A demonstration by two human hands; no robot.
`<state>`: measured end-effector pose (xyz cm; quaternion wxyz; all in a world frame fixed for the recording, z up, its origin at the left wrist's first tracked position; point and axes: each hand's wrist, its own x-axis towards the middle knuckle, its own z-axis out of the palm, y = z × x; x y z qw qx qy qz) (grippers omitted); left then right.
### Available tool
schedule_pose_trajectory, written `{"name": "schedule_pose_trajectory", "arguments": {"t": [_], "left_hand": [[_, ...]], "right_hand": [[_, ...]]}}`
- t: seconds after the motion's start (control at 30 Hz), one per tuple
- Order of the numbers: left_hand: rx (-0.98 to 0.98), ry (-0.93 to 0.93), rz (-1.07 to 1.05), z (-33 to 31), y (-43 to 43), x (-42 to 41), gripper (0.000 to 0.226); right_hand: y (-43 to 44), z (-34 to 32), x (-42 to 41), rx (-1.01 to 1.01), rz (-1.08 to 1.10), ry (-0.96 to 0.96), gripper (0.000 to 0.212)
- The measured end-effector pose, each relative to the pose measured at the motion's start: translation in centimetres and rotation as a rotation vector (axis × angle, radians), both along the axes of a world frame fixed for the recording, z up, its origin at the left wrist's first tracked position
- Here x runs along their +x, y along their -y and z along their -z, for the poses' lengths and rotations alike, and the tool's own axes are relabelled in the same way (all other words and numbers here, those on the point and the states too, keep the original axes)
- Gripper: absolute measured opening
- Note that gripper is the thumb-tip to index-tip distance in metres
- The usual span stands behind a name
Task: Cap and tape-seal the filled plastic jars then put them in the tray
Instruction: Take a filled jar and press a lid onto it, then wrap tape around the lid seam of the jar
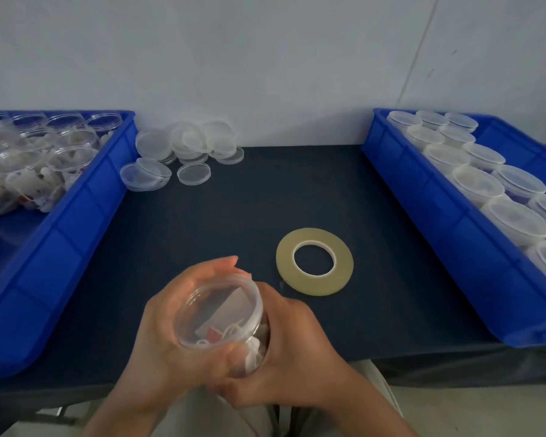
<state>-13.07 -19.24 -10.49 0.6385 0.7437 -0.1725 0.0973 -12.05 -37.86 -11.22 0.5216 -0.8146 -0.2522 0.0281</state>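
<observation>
One clear plastic jar [221, 307] is held tilted above the front edge of the dark counter [234, 209]. It holds white pieces and a red bit, and has a ridged rim; whether it is capped is unclear. The left hand [167, 329] and the right hand [300, 339] both grip it, fingers [224, 266] curled round its sides. One roll of yellowish tape [316, 285] lies flat just beside it, toward the right. There are two blue trays. The left tray [76, 209] holds several open filled jars [73, 159], partly cut off, and the right tray [438, 222] holds about a dozen capped jars [476, 184]. Roughly nine loose lids [189, 143] are heaped at the back edge.
</observation>
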Motion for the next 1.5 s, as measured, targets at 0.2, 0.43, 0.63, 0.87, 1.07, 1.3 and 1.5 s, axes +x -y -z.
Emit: {"name": "schedule_pose_trajectory", "arguments": {"t": [0.2,0.43,0.63,0.87,1.07,1.3,1.5], "left_hand": [[0.059,0.048,-0.035,1.1,-2.0,1.9,0.103],[0.194,0.005,-0.188,3.6,-2.5,5.3,0.102],[0.267,-0.013,-0.075,3.7,-2.9,7.8,0.112],[0.415,0.106,-0.247,1.5,-3.1,7.0,0.112],[0.407,0.241,-0.290,-1.7,3.1,3.4,0.053],[0.347,0.296,-0.466,-1.1,5.3,1.6,0.024],[0.647,0.462,-0.486,0.5,4.7,0.6,0.028]], "right_hand": [[2.8,0.3,3.6,-0.121,-0.286,-0.168,0.093],[8.9,3.5,8.9,-0.904,0.161,0.054,0.079],[9.7,4.0,8.2,-0.653,0.218,0.037,0.047],[7.6,0.4,5.3,-0.161,0.334,-0.032,0.042],[6.5,-0.7,2.9,-0.103,0.330,0.034,0.042],[5.6,-0.2,0.2,-0.022,0.342,0.033,0.032],[5.3,1.2,-1.3,-0.051,0.359,-0.002,0.026]]}}
